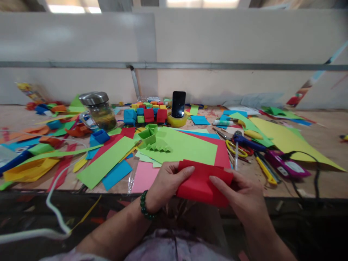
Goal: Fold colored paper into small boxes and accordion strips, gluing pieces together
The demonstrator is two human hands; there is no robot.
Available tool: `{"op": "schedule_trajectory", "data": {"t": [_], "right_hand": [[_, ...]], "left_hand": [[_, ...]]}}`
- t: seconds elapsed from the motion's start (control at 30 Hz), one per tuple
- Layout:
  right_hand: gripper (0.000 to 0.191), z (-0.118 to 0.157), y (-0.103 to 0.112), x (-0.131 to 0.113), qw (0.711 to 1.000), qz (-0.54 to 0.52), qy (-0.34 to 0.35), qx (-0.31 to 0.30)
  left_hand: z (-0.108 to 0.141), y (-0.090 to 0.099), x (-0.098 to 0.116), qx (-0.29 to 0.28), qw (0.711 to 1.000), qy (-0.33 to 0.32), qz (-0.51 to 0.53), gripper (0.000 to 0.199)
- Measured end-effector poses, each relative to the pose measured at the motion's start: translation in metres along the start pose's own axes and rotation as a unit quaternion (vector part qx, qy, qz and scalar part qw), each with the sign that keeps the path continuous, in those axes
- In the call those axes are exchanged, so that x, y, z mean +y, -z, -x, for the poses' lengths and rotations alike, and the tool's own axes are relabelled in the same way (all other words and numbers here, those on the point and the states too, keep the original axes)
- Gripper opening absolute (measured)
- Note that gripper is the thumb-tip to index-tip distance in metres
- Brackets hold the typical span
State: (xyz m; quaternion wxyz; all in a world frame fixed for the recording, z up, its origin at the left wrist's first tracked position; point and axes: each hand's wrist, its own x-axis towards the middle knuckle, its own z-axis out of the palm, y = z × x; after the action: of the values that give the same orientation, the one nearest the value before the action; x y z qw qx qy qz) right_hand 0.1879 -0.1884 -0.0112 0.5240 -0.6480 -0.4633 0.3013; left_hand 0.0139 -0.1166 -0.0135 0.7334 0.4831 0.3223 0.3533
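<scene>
A piece of red paper [202, 185], folded in layers, is held up between both my hands at the table's front edge. My left hand [165, 183] pinches its left side, thumb on top and fingers behind. On the right side my right hand [241, 194] grips it the same way, with the thumb laid flat across the front. Just beyond lies a green paper sheet [187, 145] over a red sheet [223, 150]. On the green sheet sit a small folded green paper box [148, 137] and a zigzag-folded green strip [159, 148].
A phone [178, 104] stands in a yellow tape roll [177, 119] behind the sheets. Colored paper cubes [149, 115] and a lidded glass mug [102, 114] stand left of it. Scissors [236, 148], a glue gun [248, 140], a cutter [265, 168] and a purple corded device [286, 165] lie right.
</scene>
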Motion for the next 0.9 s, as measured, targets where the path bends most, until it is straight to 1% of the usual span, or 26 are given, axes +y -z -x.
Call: {"op": "schedule_trajectory", "data": {"t": [0.1, 0.2, 0.47, 0.6, 0.8, 0.9], "right_hand": [[0.029, -0.0003, 0.0004, 0.0015, 1.0, -0.001, -0.004, -0.008], [0.03, -0.0005, -0.0002, -0.0001, 1.0, -0.001, -0.006, -0.01], [0.027, -0.0006, -0.0016, -0.0064, 1.0, 0.016, 0.014, -0.012], [0.026, -0.0008, -0.0012, -0.0046, 1.0, 0.013, 0.015, -0.022], [0.029, -0.0009, -0.0026, -0.0003, 1.0, 0.0, -0.005, -0.016], [0.029, -0.0011, -0.0024, 0.001, 1.0, 0.011, 0.003, -0.009]], "left_hand": [[0.0007, -0.0011, 0.0017, 0.003, 1.0, -0.008, 0.004, 0.033], [0.0012, -0.0024, 0.003, 0.006, 1.0, 0.003, 0.0, 0.035], [0.0013, -0.0019, 0.0022, 0.008, 1.0, 0.009, 0.01, 0.036], [0.0016, -0.0016, 0.0019, 0.004, 1.0, 0.008, 0.01, 0.035], [0.003, -0.003, 0.0029, 0.01, 1.0, 0.006, -0.009, 0.034], [0.0032, -0.0035, 0.0031, 0.011, 1.0, 0.002, -0.016, 0.035]]}}
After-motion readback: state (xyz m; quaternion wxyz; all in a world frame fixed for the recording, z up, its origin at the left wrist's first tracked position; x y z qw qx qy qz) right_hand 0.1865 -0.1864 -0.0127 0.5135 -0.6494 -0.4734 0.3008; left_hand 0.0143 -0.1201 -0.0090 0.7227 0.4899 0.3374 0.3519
